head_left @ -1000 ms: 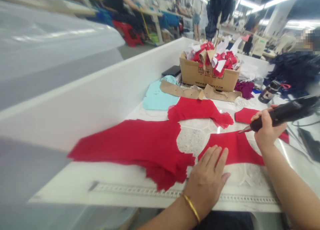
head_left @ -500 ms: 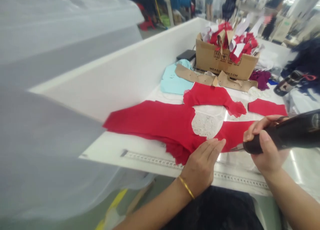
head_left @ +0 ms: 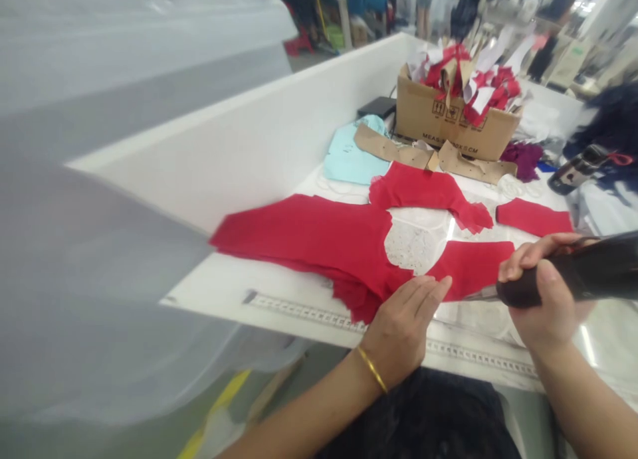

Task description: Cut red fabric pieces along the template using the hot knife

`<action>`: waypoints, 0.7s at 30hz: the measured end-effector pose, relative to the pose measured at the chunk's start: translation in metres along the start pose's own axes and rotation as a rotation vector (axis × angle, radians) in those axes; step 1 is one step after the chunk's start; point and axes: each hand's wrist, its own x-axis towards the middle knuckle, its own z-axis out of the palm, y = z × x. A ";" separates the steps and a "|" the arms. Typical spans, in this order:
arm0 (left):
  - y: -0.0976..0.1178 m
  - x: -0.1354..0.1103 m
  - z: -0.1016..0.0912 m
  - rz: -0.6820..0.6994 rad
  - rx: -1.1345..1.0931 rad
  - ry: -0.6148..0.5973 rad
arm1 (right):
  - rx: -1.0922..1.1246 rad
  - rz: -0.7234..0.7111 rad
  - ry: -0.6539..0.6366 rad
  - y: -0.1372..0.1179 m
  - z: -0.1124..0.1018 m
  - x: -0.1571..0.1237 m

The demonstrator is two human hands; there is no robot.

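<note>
My left hand (head_left: pixel 406 329), a gold bangle at its wrist, lies palm down with fingers stretched out on the front edge of a stack of red fabric pieces (head_left: pixel 304 236). In my right hand (head_left: pixel 543 299) is a thick black hand tool (head_left: pixel 588 270) with a thin metal tip, its fingers wrapped round the body. The tip points left, close to the lower edge of a smaller red fabric piece (head_left: pixel 471 263), just right of my left fingertips. Whether it touches the cloth I cannot tell. Behind lies a curved red fabric piece (head_left: pixel 419 186).
A measuring tape (head_left: pixel 299 309) runs along the front of the white table (head_left: pixel 224 286). Farther back are brown card patterns (head_left: pixel 473 165), light blue pieces (head_left: pixel 351 160), a cardboard box (head_left: pixel 448 130) of scraps and a dark bottle (head_left: pixel 578 170). A white partition (head_left: pixel 239 133) borders the left.
My right hand and the black hand tool have shifted a little to the right, away from my left hand. My left hand stays in place on the red fabric.
</note>
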 end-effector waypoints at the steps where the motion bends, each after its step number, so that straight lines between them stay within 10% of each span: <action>1: 0.000 0.000 0.000 0.005 -0.003 0.003 | -0.006 -0.007 0.003 0.000 0.000 0.000; 21: -0.001 -0.001 -0.004 0.018 -0.015 -0.010 | -0.086 0.004 0.088 -0.004 -0.017 0.003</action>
